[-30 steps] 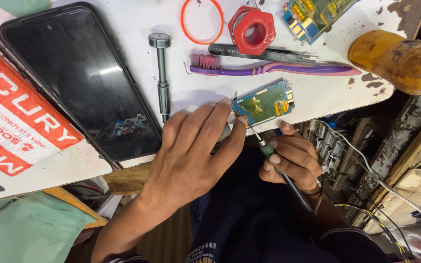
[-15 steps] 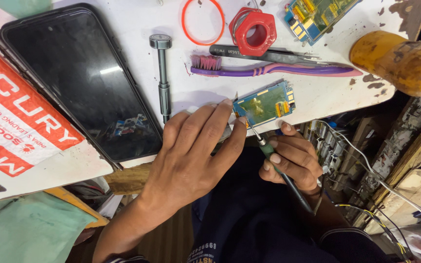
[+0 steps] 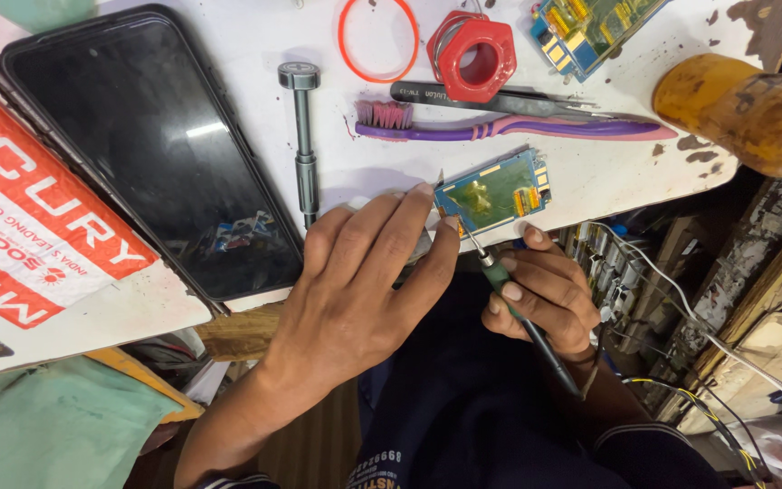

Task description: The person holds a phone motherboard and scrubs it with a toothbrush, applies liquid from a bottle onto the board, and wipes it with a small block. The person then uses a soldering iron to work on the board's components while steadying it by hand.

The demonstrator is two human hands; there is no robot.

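1. Head view, nearest the wearer: dark clothing is seen at the bottom edge, with both forearms rising from it toward the white table [image 3: 590,181].
2. To the right, the right hand [image 3: 540,299] is closed around a soldering iron [image 3: 522,312], held like a pen; its fingers are wrapped on the green-and-black handle, and the thin tip is pointed up at the lower left corner of the small circuit board [image 3: 495,192].
3. At the middle, the left hand [image 3: 359,290] is laid palm-down at the table's edge, its fingers extended and pressed close together, the fingertips reaching the left edge of the small circuit board; whether anything is pinched under them cannot be told.
4. The small circuit board, blue-rimmed with a greenish centre, is lying flat on the table at its near edge, between the two hands.
5. Left of the hands, a black phone [image 3: 147,154] is lying screen-up, beside a red-and-white printed card [image 3: 38,226].
6. Further off, a metal screwdriver [image 3: 303,136] is lying upright in the frame, and a purple toothbrush [image 3: 509,129] is lying crosswise just beyond the board.
7. Farthest, black tweezers [image 3: 500,97], a red solder spool [image 3: 474,59], an orange ring [image 3: 377,38] and a second circuit board [image 3: 590,27] are seen near the top edge.
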